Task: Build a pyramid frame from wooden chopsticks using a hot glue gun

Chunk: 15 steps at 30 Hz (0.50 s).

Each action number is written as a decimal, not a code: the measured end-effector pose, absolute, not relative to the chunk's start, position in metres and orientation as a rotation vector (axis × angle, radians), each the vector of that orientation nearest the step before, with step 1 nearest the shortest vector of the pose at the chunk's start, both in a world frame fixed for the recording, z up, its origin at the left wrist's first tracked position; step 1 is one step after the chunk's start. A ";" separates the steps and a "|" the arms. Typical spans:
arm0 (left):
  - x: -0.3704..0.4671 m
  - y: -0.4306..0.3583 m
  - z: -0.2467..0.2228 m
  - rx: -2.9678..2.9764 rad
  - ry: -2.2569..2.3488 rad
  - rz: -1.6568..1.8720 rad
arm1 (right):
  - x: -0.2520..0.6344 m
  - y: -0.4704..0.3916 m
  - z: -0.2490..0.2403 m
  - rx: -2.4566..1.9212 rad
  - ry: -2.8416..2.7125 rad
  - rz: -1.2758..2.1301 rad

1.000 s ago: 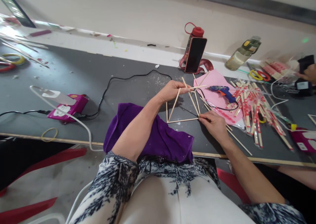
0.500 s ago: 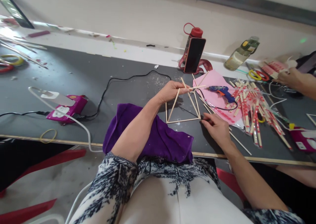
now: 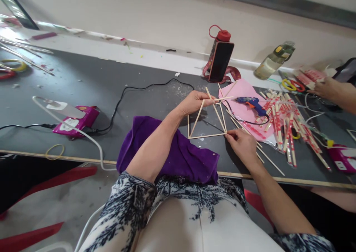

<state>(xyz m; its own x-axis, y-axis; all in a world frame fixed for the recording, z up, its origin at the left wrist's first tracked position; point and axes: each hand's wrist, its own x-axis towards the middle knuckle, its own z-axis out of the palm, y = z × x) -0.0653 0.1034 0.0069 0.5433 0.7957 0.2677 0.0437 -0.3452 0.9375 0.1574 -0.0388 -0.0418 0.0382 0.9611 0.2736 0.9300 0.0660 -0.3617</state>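
A frame of pale wooden sticks (image 3: 207, 136), joined into slanted triangles, stands in front of me on the grey table. My left hand (image 3: 194, 102) pinches sticks at the top of it, where several ends cross. At its near right corner, my right hand (image 3: 242, 143) has its thumb and forefinger closed on the joint, the other fingers curled. Just beyond lies a blue glue gun (image 3: 251, 104) on a pink sheet (image 3: 236, 91), its nozzle towards the frame. A few loose sticks (image 3: 271, 163) lie beside my right hand.
A purple cloth (image 3: 191, 166) lies under my left forearm. Wrapped chopsticks (image 3: 278, 118) are heaped on the right, near another person's hand (image 3: 330, 90). A phone (image 3: 221, 63) leans on a red-capped bottle (image 3: 224, 35). A black cord runs from a magenta power strip (image 3: 90, 116).
My right hand has moved slightly in to the frame's near right corner, and its fingers have closed there. My left hand keeps its hold at the top.
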 end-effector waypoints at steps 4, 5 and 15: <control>-0.065 0.103 0.007 1.757 0.717 0.921 | 0.156 -0.039 -0.044 -1.850 -1.897 0.067; -0.065 0.103 0.007 1.753 0.720 0.923 | 0.155 -0.040 -0.044 -1.847 -1.888 0.062; -0.067 0.100 0.012 1.689 0.714 0.939 | 0.149 -0.039 -0.044 -1.814 -1.841 0.096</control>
